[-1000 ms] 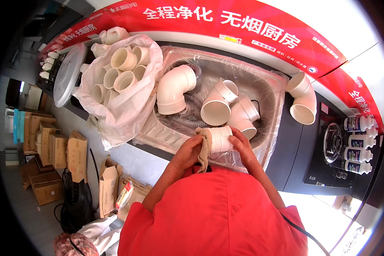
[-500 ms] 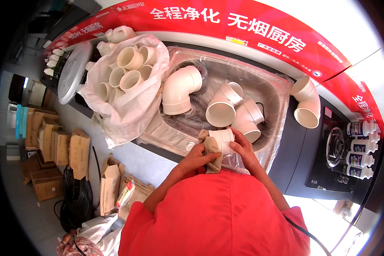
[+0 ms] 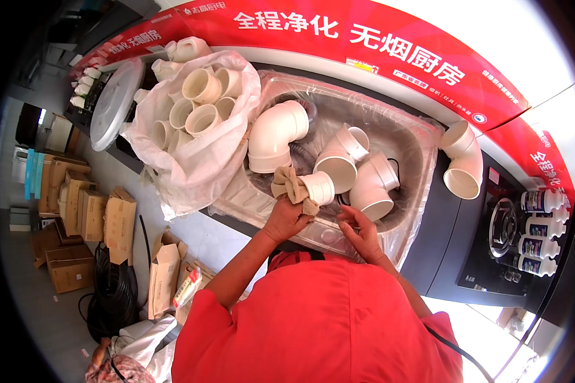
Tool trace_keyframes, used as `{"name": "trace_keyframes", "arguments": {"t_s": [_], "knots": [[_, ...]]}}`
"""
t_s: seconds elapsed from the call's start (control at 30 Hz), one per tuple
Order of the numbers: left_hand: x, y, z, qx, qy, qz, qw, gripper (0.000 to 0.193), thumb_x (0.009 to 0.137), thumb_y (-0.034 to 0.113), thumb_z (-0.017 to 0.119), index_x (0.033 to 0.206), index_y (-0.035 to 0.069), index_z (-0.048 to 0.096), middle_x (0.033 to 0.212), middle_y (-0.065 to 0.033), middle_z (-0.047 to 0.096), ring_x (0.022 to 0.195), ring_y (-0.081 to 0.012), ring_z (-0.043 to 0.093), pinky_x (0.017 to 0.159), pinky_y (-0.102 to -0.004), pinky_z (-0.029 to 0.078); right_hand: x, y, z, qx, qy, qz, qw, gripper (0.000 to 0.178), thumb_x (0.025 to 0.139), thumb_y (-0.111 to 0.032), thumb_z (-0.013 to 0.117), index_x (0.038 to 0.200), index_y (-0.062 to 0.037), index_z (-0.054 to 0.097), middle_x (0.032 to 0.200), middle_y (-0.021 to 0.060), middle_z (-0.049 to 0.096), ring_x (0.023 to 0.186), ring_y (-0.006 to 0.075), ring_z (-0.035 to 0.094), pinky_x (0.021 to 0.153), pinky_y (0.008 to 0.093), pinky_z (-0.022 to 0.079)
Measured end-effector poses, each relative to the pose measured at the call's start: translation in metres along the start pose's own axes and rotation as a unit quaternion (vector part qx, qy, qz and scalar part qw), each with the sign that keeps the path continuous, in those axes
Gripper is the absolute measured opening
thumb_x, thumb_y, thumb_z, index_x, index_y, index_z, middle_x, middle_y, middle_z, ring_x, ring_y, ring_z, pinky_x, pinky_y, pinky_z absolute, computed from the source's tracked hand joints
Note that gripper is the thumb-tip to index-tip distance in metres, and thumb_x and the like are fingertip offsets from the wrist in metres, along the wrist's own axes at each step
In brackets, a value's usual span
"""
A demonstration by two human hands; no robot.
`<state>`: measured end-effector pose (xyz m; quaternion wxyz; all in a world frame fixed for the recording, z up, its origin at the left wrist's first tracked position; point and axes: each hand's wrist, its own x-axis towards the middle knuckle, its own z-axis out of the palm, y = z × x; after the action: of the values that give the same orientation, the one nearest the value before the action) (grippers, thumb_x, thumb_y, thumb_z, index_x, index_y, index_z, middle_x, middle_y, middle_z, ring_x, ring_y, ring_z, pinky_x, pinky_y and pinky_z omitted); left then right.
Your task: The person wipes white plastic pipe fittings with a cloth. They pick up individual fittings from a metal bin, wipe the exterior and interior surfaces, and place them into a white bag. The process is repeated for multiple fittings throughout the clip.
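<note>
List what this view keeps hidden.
Head: part of the left hand, behind the cloth.
Head: left end of the short white fitting, covered by that cloth.
Head: full run of the grey hose, behind the white elbow.
Head: lower contents of the white bag, behind its wall.

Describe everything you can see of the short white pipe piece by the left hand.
The pipe piece is a short, white cylinder that looks like plastic. It is held roughly sideways in front of the sink basin, its left end wrapped in a tan cloth gripped by the left hand. Its right end is uncovered; the right hand is apart from it. Its inside cannot be seen.
</note>
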<state>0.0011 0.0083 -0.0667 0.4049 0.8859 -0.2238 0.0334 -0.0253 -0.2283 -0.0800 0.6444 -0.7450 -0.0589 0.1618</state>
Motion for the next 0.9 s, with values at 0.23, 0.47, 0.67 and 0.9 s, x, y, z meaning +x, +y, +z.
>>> {"name": "trace_keyframes", "arguments": {"t_s": [0.23,0.47,0.67,0.9], "knots": [[-0.005,-0.013,0.015,0.015,0.001,-0.016,1.000,0.027,0.072,0.013,0.063,0.098,0.003,0.061,0.095,-0.0174,0.062,0.088,-0.0381,0.058,0.080,-0.0451,0.045,0.002,-0.008,0.009,-0.105,0.048,-0.053,0.992,0.032,0.081,-0.011,0.064,0.112,-0.0046,0.057,0.087,0.0048,0.064,0.074,0.0145,0.063,0.065,0.0271,0.051],[-0.003,-0.011,0.015,0.042,0.017,-0.016,0.999,0.027,0.071,0.013,0.063,0.094,0.001,0.059,0.087,-0.0179,0.062,0.081,-0.0361,0.058,0.077,-0.0441,0.046,0.001,-0.015,0.013,-0.158,0.086,-0.073,0.981,0.026,0.078,-0.011,0.065,0.104,-0.0061,0.061,0.080,0.0071,0.062,0.071,0.0186,0.063,0.063,0.0299,0.051],[-0.004,-0.012,0.017,0.042,0.022,-0.010,0.999,0.033,0.071,0.015,0.064,0.100,0.001,0.059,0.092,-0.0186,0.061,0.087,-0.0386,0.056,0.080,-0.0457,0.044,0.002,-0.017,0.014,-0.184,0.099,-0.102,0.973,0.023,0.077,-0.010,0.065,0.100,-0.0064,0.062,0.079,0.0081,0.061,0.069,0.0211,0.063,0.061,0.0318,0.050],[-0.006,-0.018,0.020,0.047,0.008,-0.028,0.998,0.034,0.070,0.015,0.064,0.101,0.001,0.058,0.092,-0.0192,0.061,0.087,-0.0387,0.056,0.080,-0.0453,0.044,0.002,-0.016,0.015,-0.183,0.102,-0.107,0.972,0.021,0.077,-0.010,0.065,0.097,-0.0059,0.062,0.079,0.0085,0.061,0.069,0.0212,0.063,0.060,0.0320,0.050]]}}
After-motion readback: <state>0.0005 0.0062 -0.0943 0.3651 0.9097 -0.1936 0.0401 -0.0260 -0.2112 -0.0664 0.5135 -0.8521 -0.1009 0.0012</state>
